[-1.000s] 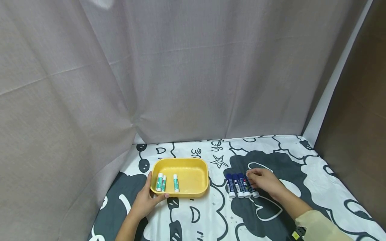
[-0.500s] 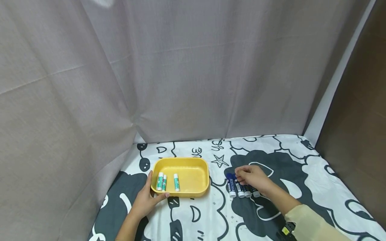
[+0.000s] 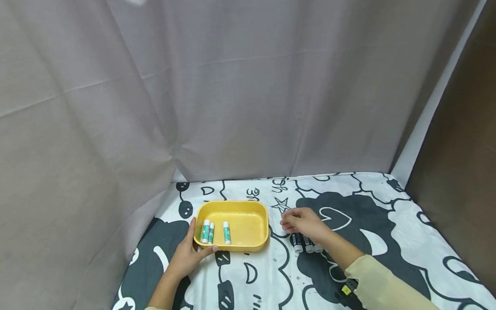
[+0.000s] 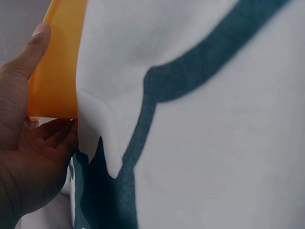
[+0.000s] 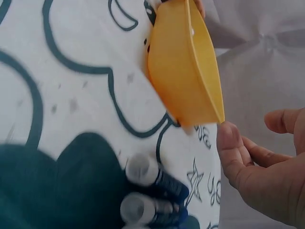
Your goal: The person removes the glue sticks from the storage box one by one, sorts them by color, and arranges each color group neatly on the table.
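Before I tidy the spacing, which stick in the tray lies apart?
The rightmost stick, about midway along the yellow tray; the other two sticks lie side by side at its left end.

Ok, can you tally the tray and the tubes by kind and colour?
Yellow tray: 1
Green-and-white tubes: 3
Blue-and-white tubes: at least 3, partly hidden by the right hand in the head view
Total: at least 7

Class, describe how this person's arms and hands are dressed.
Both the left hand and right hand are gloveless. The right arm wears a pale yellow sleeve, with a black device bearing a bright yellow patch beside it. Only a sleeve edge shows on the left.
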Motion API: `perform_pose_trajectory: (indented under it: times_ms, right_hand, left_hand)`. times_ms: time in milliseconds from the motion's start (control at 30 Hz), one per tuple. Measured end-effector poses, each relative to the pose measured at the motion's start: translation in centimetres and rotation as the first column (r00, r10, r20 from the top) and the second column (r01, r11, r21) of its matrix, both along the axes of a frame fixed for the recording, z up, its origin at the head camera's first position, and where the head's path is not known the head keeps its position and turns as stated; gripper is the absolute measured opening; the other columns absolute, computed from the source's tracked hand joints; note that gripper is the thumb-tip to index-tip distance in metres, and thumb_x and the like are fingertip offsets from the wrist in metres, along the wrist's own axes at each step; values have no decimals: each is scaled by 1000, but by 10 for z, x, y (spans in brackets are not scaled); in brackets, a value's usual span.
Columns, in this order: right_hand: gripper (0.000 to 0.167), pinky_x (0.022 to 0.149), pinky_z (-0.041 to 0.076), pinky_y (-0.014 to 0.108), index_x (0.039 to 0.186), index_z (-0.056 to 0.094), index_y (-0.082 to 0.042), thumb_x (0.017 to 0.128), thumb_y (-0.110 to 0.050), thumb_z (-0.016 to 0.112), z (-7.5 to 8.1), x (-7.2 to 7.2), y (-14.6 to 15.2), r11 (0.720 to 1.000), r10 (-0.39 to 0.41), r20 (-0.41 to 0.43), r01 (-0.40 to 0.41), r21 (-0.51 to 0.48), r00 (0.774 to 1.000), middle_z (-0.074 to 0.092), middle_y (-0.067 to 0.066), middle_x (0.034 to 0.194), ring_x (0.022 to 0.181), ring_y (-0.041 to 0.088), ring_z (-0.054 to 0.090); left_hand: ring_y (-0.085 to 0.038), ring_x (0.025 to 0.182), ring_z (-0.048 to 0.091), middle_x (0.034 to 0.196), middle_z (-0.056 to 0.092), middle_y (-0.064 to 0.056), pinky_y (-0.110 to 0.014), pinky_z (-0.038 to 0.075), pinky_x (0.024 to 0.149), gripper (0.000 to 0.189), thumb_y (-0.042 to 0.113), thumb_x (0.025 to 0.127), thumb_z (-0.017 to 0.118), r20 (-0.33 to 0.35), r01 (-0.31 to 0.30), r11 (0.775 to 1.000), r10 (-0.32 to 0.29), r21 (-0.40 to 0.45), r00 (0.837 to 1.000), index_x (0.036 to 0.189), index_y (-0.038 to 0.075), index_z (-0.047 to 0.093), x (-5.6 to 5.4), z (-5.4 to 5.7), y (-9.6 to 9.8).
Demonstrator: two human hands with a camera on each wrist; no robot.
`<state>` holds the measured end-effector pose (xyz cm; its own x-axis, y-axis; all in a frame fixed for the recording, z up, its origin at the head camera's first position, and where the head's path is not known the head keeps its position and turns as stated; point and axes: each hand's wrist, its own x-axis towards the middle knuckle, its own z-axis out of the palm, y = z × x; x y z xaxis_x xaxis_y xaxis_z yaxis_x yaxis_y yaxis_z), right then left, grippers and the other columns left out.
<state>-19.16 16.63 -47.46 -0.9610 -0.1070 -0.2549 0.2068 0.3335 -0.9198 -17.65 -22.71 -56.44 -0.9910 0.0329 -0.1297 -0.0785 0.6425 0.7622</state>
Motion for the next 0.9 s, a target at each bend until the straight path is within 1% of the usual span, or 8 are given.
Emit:
perform_pose_trajectory:
  times_ms: [133, 300, 433, 533, 633, 900]
  right_hand:
    - [33, 90, 69, 39, 134, 68, 10, 113, -13, 58, 1, -4, -18, 1000, 24, 15, -24, -4, 1000, 78, 24, 118, 96, 22, 79]
    - [33, 92, 69, 39, 133, 69, 10, 112, -11, 58, -1, -7, -36, 997, 69, 20, -68, -40, 997, 78, 24, 116, 97, 24, 79]
    - [30, 92, 69, 40, 131, 70, 9, 112, -12, 60, -2, -8, -47, 993, 105, 32, -103, -50, 994, 78, 24, 117, 101, 29, 79]
    - [29, 95, 69, 41, 130, 70, 9, 112, -11, 60, -4, -9, -55, 990, 135, 45, -132, -58, 990, 77, 25, 119, 104, 32, 79]
    - [30, 97, 68, 42, 131, 70, 11, 112, -11, 61, -6, -11, -63, 985, 161, 57, -157, -65, 985, 77, 26, 120, 105, 31, 79]
    - [35, 97, 68, 42, 134, 70, 14, 112, -12, 61, -9, -15, -87, 976, 212, 93, -208, -59, 973, 76, 28, 125, 110, 32, 80]
  left_hand:
    - [-49, 164, 37, 180, 31, -25, -67, 37, 131, 139, 67, 82, 92, -9, 0, 1000, 0, 14, 1000, 180, 21, 3, 1, -1, -1]
    - [-48, 164, 38, 180, 32, -24, -66, 37, 131, 140, 67, 82, 92, -15, 2, 1000, -2, 20, 1000, 180, 21, 4, -1, -4, -2]
    - [-48, 163, 39, 179, 33, -24, -66, 38, 130, 141, 67, 81, 92, -26, 4, 1000, -3, 22, 1000, 180, 21, 4, -3, -6, -1]
    - [-48, 163, 39, 179, 33, -24, -66, 38, 130, 140, 67, 81, 92, -25, -2, 1000, 2, 16, 1000, 180, 22, 4, -4, -5, 0]
    - [-49, 162, 40, 179, 34, -25, -67, 39, 129, 139, 67, 81, 92, -28, -3, 1000, 4, 8, 1000, 180, 21, 5, -3, -5, 0]
    - [-50, 163, 38, 180, 31, -25, -68, 37, 130, 139, 65, 83, 92, -21, 8, 1000, -8, 2, 1000, 180, 19, 5, -1, -2, -1]
